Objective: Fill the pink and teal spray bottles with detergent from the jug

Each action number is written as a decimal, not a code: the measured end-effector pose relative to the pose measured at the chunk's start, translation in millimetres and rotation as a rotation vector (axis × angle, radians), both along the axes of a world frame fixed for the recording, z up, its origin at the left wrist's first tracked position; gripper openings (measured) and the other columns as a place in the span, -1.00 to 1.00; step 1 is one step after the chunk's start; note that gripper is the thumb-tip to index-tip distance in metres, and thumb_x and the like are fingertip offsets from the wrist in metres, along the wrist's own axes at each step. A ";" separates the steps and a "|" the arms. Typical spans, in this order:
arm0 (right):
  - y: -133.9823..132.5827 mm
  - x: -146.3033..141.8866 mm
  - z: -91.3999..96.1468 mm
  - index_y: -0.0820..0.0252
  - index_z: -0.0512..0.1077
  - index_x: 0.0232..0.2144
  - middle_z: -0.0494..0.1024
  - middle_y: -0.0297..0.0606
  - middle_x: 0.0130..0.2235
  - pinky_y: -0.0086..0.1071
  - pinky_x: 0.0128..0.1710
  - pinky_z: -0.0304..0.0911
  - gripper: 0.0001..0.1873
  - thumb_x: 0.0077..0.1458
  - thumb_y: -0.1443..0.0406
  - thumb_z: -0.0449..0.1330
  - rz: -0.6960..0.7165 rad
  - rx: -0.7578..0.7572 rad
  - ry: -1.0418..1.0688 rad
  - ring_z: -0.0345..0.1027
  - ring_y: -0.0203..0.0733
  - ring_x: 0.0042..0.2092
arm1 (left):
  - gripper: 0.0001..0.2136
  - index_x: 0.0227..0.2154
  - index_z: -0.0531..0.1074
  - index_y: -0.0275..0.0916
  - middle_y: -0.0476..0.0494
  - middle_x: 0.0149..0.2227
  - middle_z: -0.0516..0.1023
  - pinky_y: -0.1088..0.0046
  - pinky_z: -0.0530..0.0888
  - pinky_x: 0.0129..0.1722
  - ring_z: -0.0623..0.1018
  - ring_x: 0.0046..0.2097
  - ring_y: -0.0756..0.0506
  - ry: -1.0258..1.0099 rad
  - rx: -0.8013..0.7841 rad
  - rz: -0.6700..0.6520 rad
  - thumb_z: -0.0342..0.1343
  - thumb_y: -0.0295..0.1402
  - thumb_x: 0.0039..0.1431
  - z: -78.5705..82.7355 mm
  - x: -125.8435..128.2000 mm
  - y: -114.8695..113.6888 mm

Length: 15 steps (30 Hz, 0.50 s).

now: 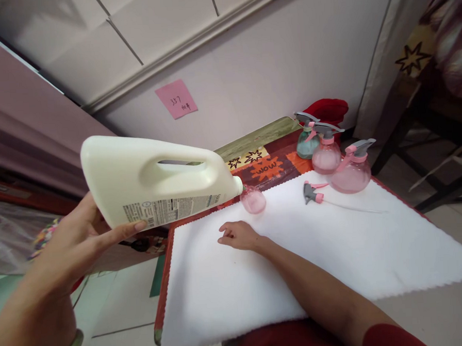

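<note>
One tilted jug looks pale; the bottle at its mouth, pink.

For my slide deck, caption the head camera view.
Left hand holds a pale jug tipped, its mouth at a small pink bottle; the right hand is empty nearby.

The handled jug is pale cream, the leftmost small bottle translucent pink, the spray head grey and pink, the mat white, the tabletop dark red with orange bursts.
</note>
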State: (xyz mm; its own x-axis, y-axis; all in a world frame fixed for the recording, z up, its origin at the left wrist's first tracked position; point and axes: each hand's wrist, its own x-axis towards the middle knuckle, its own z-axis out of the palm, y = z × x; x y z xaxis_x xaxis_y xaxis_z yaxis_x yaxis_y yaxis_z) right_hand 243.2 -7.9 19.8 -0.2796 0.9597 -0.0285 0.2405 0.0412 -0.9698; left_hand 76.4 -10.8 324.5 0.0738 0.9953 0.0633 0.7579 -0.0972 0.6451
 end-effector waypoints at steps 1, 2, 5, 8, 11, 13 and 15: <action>0.1 0.1 0.1 0.08 0.53 -0.04 0.70 -0.28 -0.16 -0.28 -0.07 0.40 -0.64 0.12 0.13 0.32 0.000 0.000 0.000 0.59 -0.12 -0.13 | -0.30 0.03 0.47 -0.14 -0.15 -0.05 0.66 0.38 0.64 -0.26 0.63 -0.04 -0.31 -0.006 0.000 0.001 0.44 -0.24 -0.32 0.7 0.4 0.8; 0.1 0.1 0.1 0.09 0.53 -0.04 0.70 -0.27 -0.16 -0.29 -0.07 0.40 -0.64 0.12 0.13 0.32 0.001 -0.001 0.000 0.59 -0.12 -0.13 | -0.29 0.03 0.46 -0.14 -0.15 -0.06 0.66 0.38 0.64 -0.26 0.63 -0.04 -0.31 -0.007 -0.002 0.001 0.44 -0.26 -0.33 1.2 0.5 1.9; 0.2 0.0 -0.6 0.08 0.53 -0.03 0.70 -0.28 -0.15 -0.29 -0.07 0.40 -0.63 0.12 0.12 0.32 0.005 -0.006 0.000 0.59 -0.12 -0.12 | -0.26 0.05 0.45 -0.14 -0.15 -0.09 0.67 0.36 0.65 -0.27 0.65 -0.08 -0.31 0.008 -0.009 -0.017 0.45 -0.26 -0.35 2.9 -1.4 6.5; 0.3 -0.3 -1.6 0.09 0.53 -0.03 0.70 -0.27 -0.15 -0.29 -0.06 0.39 -0.62 0.11 0.11 0.32 0.005 -0.001 0.003 0.59 -0.12 -0.12 | -0.26 0.07 0.44 -0.12 -0.14 -0.05 0.66 0.34 0.65 -0.23 0.65 -0.08 -0.30 0.056 0.004 -0.078 0.46 -0.21 -0.31 4.9 -6.9 13.9; 0.7 -0.2 -1.6 0.10 0.53 -0.03 0.70 -0.26 -0.15 -0.27 -0.05 0.39 -0.61 0.12 0.11 0.31 0.010 0.001 0.002 0.58 -0.10 -0.11 | -0.24 0.11 0.43 -0.09 -0.12 0.04 0.63 0.33 0.63 -0.14 0.63 -0.02 -0.29 0.116 0.034 -0.125 0.46 -0.17 -0.27 7.6 -12.7 22.7; 1.0 0.0 -1.1 0.10 0.53 -0.03 0.70 -0.26 -0.15 -0.26 -0.05 0.39 -0.61 0.11 0.11 0.31 0.013 -0.002 -0.004 0.58 -0.10 -0.11 | -0.24 0.11 0.44 -0.08 -0.12 0.05 0.62 0.32 0.63 -0.14 0.62 -0.01 -0.30 0.165 0.049 -0.133 0.46 -0.14 -0.27 10.3 -14.3 27.8; 1.3 0.2 -0.8 0.08 0.53 -0.03 0.70 -0.27 -0.15 -0.26 -0.05 0.38 -0.61 0.11 0.10 0.31 0.013 -0.002 -0.012 0.58 -0.10 -0.11 | -0.24 0.11 0.44 -0.08 -0.12 0.03 0.62 0.31 0.62 -0.12 0.62 -0.01 -0.30 0.209 0.062 -0.156 0.46 -0.11 -0.26 13.8 -13.6 31.5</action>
State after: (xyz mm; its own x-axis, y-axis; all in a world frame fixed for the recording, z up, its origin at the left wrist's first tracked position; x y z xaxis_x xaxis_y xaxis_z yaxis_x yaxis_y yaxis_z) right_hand 243.5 -6.6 18.9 -0.2919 0.9558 -0.0342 0.2517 0.0422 -0.9669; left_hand 62.9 20.7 338.3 0.2438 0.9655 0.0909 0.8467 -0.2577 0.4656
